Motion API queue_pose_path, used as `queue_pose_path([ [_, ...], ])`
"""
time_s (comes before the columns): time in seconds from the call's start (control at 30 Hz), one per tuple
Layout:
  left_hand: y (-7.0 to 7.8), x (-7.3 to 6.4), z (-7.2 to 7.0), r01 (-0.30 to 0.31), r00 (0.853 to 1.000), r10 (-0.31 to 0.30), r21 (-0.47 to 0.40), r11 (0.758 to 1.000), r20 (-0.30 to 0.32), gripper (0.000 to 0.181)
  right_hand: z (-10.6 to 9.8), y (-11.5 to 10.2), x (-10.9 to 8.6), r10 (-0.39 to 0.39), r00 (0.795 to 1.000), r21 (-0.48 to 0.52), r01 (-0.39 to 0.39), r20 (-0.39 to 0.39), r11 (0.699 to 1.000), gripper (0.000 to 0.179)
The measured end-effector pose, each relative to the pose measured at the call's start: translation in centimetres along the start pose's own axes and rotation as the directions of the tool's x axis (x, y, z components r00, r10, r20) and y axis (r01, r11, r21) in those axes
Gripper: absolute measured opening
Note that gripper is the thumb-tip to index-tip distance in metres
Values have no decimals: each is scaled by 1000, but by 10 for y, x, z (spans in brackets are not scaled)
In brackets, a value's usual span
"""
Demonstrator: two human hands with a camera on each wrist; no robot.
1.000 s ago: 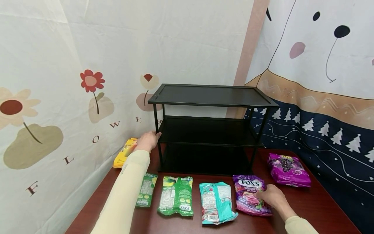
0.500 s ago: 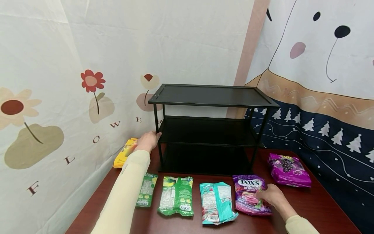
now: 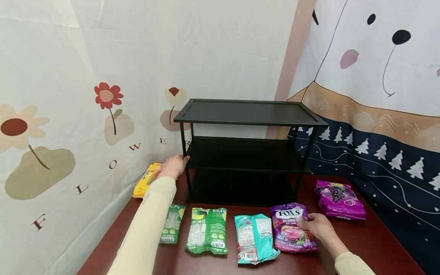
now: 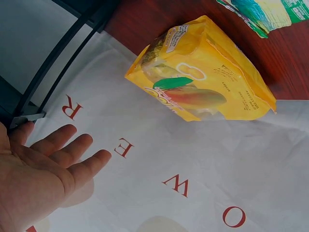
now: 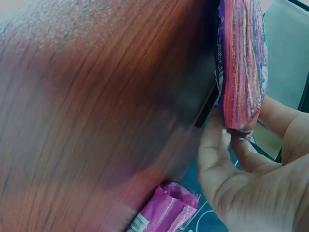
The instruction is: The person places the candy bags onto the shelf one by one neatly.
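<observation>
My left hand [image 3: 173, 167] is at the left post of a black three-tier shelf rack [image 3: 251, 112]. Its thumb lies across the post, while the other fingers spread loosely in the left wrist view. A yellow bag with a mango picture [image 4: 193, 92] lies beside this hand. My right hand [image 3: 319, 227] grips the right edge of a purple Fox's berries candy bag [image 3: 290, 233] between thumb and fingers. In the right wrist view that bag [image 5: 244, 63] is seen edge-on, tilted up from the table. The teal candy bag [image 3: 255, 238] lies just left of it.
Two green Fox's bags, one larger [image 3: 207, 231] and one partly behind the left sleeve [image 3: 173, 223], lie along the front of the brown table [image 3: 203, 265]. A purple grape bag [image 3: 340, 200] sits at the right. Printed cloth [image 3: 223, 49] hangs behind.
The purple berries bag has tipped up and shifted slightly left and upward in my right hand. My left hand stays at the rack post.
</observation>
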State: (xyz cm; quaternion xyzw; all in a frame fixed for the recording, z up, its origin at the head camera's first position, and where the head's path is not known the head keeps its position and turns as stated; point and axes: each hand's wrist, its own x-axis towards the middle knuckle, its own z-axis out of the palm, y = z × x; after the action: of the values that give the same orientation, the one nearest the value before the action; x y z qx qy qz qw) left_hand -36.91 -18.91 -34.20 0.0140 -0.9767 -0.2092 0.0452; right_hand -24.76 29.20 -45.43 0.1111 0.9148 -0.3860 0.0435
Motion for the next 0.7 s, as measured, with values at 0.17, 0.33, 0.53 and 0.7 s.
queue_pose_path([
  [0.17, -2, 1, 1, 4, 1000, -4, 2, 1000, 5, 48, 1, -6, -1, -17, 1000, -8, 17, -10, 1000, 56],
  [0.33, -2, 1, 1, -3, 1000, 3, 8, 1000, 5, 48, 1, -11, -1, -49, 999, -30, 49, -12, 998, 57],
  [0.53, -1, 1, 1, 0, 1000, 0, 17, 1000, -4, 49, -2, -21, -2, -103, 994, -99, 99, -31, 990, 55],
  [0.7, 0, 1, 2, 1, 1000, -1, 30, 1000, -8, 49, -4, -30, -4, -164, 985, -158, 154, -50, 975, 46],
])
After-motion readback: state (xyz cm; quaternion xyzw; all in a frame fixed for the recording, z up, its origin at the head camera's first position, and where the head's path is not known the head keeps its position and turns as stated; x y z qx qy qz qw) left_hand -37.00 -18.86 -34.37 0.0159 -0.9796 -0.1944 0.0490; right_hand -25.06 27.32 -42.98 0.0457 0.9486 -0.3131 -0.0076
